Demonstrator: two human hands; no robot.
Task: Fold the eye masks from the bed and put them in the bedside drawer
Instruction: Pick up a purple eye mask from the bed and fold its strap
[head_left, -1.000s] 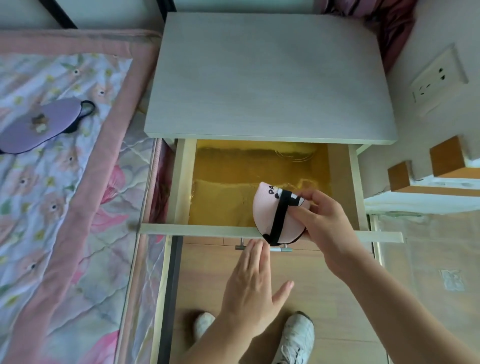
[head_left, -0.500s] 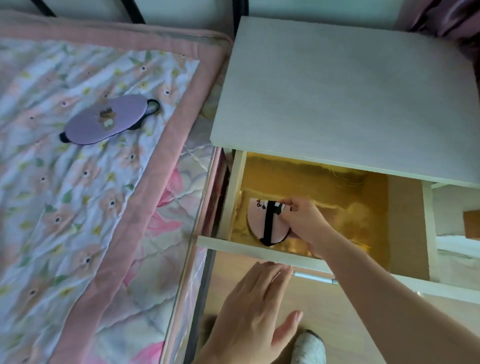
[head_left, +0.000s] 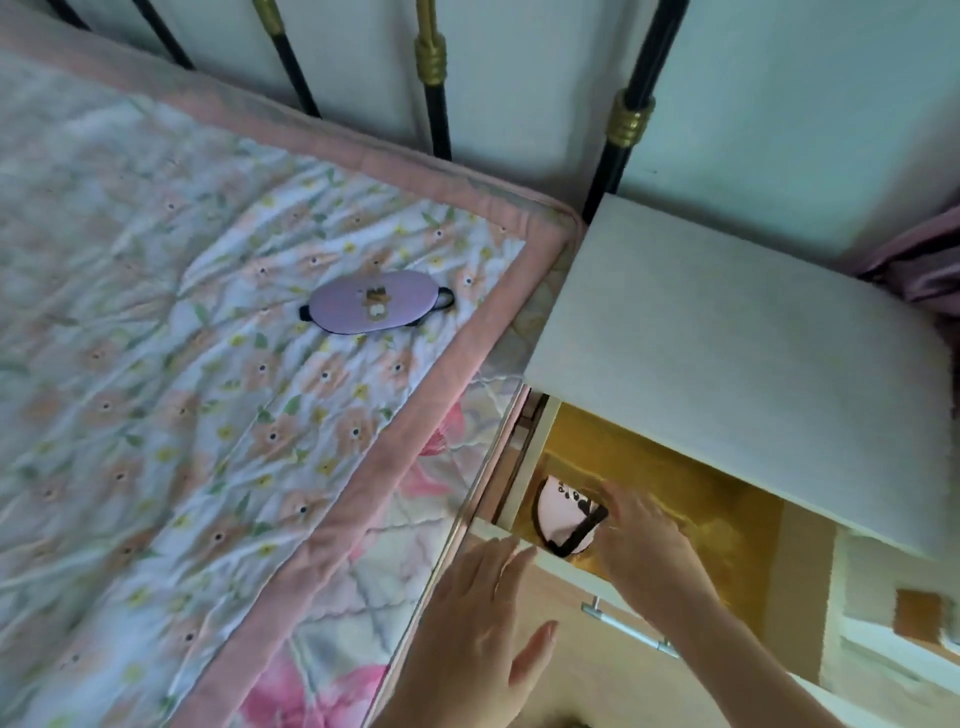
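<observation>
A folded pink eye mask (head_left: 563, 514) with a black strap lies in the front left corner of the open bedside drawer (head_left: 535, 452), which has a gold lining. My right hand (head_left: 649, 545) reaches into the drawer. Its blurred fingertips are on the mask's right edge. My left hand (head_left: 478, 623) hovers open, fingers spread, just in front of the drawer's front panel and holds nothing. A purple eye mask (head_left: 371, 306) with a small bear print lies flat and unfolded on the floral quilt (head_left: 182, 364) near the bed's corner.
The white nightstand top (head_left: 727, 353) overhangs the back of the drawer. A metal handle (head_left: 623, 626) sticks out from the drawer front. Black and gold headboard bars (head_left: 436, 78) stand behind the bed. Pink fabric (head_left: 919, 265) shows at far right.
My right hand has lowered the pink mask from above the drawer front into the drawer's left corner. My view has swung left toward the bed. My left hand stays open.
</observation>
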